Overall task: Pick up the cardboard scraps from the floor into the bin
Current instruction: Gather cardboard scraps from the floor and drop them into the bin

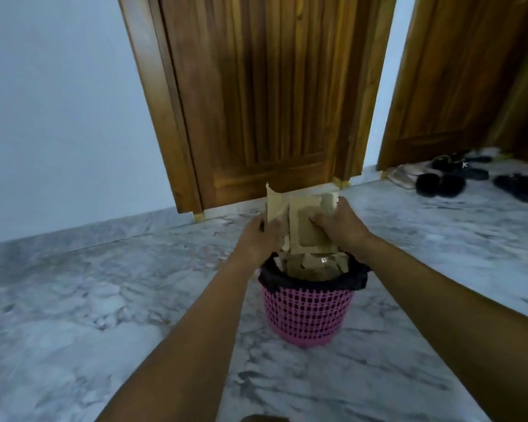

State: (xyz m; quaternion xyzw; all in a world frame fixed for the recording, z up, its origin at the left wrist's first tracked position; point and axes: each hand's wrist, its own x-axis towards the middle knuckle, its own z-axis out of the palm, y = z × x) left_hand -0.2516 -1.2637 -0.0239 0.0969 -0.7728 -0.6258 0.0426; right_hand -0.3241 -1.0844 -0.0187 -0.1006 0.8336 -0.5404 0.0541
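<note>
- While both forearms reach forward from the bottom of the view, the pink mesh bin (305, 315) stands upright on the marble floor (104, 300) between them, with a black liner (357, 279) folded over its rim.
- Cardboard pieces lie inside the bin, up to about rim level.
- Directly above the bin mouth, the left hand (258, 236) and right hand (340, 226) grip a stack of cardboard scraps (305, 226) from either side, fingers curled onto it.
- Judged step: depositing. The next move calls for lowering the stack, releasing both grips, and pressing down, since the bin looks nearly full.
- Beyond stand a wooden door (271, 102) and dark sandals (457, 178).

Dark footwear (442, 184) (blurred, kind unclear) far right
</note>
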